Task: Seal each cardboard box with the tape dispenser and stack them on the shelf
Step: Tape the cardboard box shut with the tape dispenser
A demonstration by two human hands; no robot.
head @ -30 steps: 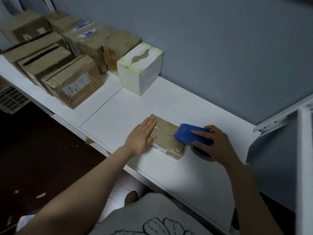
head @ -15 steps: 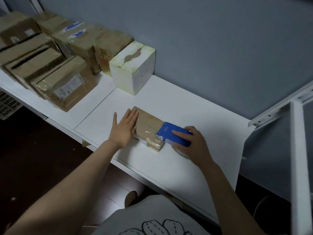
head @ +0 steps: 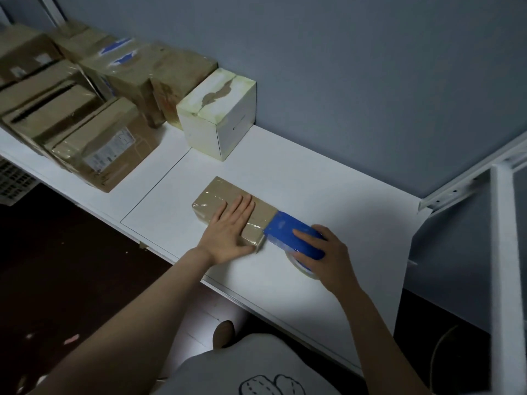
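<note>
A small flat cardboard box [head: 219, 195], glossy with tape, lies on the white shelf board [head: 328, 195] near its front edge. My left hand [head: 229, 233] presses flat on the box's near end, fingers straight. My right hand [head: 328, 252] grips the blue tape dispenser [head: 288, 229], whose front edge meets the box's right end. The roll of clear tape [head: 302, 269] shows under my right palm, partly hidden.
A white cube box [head: 219, 115] stands at the wall behind. Several taped brown boxes [head: 105, 138] crowd the shelf's left part. A white metal shelf post [head: 507, 266] rises at the right. Dark floor lies below the front edge.
My left hand slid from the box's left side onto its near top. The dispenser stays at the box's right end; the box now lies further left of it.
</note>
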